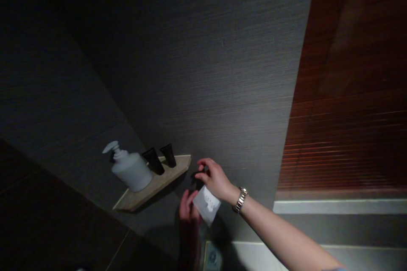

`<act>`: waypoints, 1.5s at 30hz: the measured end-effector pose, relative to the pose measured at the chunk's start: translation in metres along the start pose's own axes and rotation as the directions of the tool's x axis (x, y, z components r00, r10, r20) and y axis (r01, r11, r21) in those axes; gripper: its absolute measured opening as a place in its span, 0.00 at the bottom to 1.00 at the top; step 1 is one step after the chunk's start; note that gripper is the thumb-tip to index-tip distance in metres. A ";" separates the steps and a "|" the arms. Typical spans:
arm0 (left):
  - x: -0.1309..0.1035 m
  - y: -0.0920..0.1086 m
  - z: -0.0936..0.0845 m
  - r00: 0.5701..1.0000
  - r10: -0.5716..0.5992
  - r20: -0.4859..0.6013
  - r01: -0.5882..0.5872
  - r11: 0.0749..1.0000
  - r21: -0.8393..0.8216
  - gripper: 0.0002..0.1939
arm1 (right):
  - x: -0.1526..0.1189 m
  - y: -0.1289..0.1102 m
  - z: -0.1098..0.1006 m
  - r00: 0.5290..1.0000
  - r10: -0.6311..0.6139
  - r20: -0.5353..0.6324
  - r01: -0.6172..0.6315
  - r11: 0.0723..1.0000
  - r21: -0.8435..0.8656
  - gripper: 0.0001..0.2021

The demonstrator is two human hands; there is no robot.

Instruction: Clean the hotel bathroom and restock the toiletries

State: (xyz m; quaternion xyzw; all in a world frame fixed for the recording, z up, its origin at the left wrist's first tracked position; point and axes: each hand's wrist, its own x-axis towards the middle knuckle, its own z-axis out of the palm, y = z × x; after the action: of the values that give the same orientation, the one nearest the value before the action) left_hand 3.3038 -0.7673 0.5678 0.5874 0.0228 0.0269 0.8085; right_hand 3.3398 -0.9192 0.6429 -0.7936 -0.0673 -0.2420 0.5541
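A small white packet (206, 205) with print on its face is in my left hand (189, 209). The fingers of that hand are partly behind the packet, and the forearm is in shadow. Above it, my right hand (216, 178), with a metal-band watch on the wrist, has its thumb and index finger apart, with nothing clearly visible between them. To its left is a stone corner shelf (162, 182). It carries a white pump bottle (133, 171) and two black tubes, a larger tube (154, 161) and a smaller tube (168, 155).
Grey textured walls (222, 72) meet in the corner behind the shelf. On the right, a reddish-brown slatted blind (346, 148) hangs above a pale ledge (340, 206). Below my hands, a floor drain (212, 256) shows beside a light strip. Dark tiles lie at the lower left.
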 end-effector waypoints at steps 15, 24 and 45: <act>0.044 0.081 0.019 0.980 0.179 -0.086 -0.182 0.983 -0.030 0.38 | 0.113 -0.067 0.034 0.918 0.026 0.397 0.138 0.915 -0.379 0.17; 0.023 0.066 -0.012 0.986 0.016 -0.168 -0.020 0.999 -0.025 0.40 | 0.120 -0.078 0.029 0.879 0.092 0.468 0.119 0.908 -0.403 0.11; 0.024 0.029 -0.019 0.986 0.037 -0.165 -0.045 0.998 -0.041 0.31 | 0.088 -0.043 0.032 0.964 -0.027 0.265 0.123 0.927 -0.354 0.13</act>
State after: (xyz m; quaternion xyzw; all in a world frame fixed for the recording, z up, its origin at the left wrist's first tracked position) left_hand 3.3264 -0.7384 0.5896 0.5653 0.0768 0.0924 0.8161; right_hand 3.4104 -0.8878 0.7112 -0.9044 -0.1220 -0.1672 0.3731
